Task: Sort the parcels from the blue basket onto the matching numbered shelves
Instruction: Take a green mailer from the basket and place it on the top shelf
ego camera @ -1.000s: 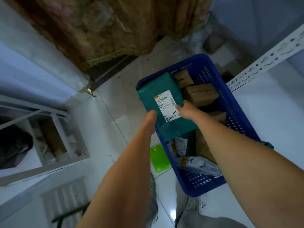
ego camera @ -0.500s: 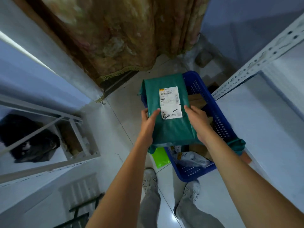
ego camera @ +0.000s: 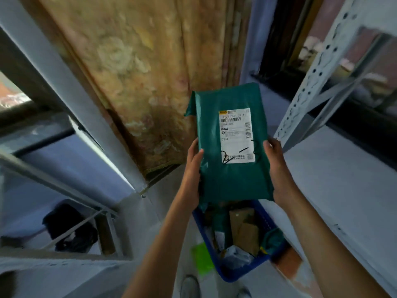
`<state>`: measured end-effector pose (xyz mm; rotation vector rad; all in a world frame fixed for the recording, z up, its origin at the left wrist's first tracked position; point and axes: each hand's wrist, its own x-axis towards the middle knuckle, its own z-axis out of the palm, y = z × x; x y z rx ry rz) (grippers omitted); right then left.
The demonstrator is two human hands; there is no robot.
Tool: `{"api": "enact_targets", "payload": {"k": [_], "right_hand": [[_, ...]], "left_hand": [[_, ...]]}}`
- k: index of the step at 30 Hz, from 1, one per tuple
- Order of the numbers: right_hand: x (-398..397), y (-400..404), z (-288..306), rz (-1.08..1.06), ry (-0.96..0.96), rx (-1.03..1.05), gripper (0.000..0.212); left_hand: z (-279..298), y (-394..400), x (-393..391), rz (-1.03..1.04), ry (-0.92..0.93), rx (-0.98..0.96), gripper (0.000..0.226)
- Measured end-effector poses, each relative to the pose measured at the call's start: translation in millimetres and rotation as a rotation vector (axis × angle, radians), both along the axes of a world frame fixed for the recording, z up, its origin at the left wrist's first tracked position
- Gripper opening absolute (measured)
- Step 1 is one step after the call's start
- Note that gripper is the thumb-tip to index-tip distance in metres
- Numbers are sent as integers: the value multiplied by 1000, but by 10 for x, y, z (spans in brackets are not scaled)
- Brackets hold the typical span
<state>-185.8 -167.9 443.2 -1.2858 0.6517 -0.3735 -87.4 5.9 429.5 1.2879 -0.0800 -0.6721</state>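
A flat green parcel [ego camera: 227, 179] with a white shipping label and black pen marks is held up in front of me, label facing me. My left hand [ego camera: 192, 175] grips its left edge, thumb on the front. My right hand [ego camera: 277, 168] grips the right edge beside the label. Below the parcel the blue basket [ego camera: 242, 272] stands on the floor with cardboard boxes [ego camera: 245, 229] and several bagged parcels inside. Its far half is hidden behind the green parcel.
White metal shelving [ego camera: 335, 168] stands close on the right, with a perforated upright [ego camera: 318, 67]. Another white rack [ego camera: 64, 183] is on the left, a dark bag [ego camera: 71, 229] on a low level. A floral curtain [ego camera: 139, 67] hangs ahead. A bright green bag [ego camera: 202, 259] lies beside the basket.
Both hands have lifted the green parcel up out of the basket to chest height. My view has tilted upward, so the basket now sits low in the frame.
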Motion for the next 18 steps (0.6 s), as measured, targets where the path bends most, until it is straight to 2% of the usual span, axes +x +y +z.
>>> {"api": "enact_targets", "payload": {"k": [3, 5, 10, 15, 18], "right_hand": [[-126, 8, 512, -30, -100, -31, 26], [-223, 18, 801, -39, -152, -51, 22], [-412, -8, 1326, -14, -265, -79, 43], [-614, -54, 1699, 8, -358, -148, 46], [-712, -52, 1900, 7, -396, -149, 38]], "left_hand": [[557, -82, -100, 10, -94, -34, 34], [883, -108, -192, 18, -163, -46, 30], [1525, -178, -428, 28, -282, -98, 36], [1989, -257, -634, 21, -352, -137, 35], [2176, -278, -722, 31, -369, -137, 32]]}}
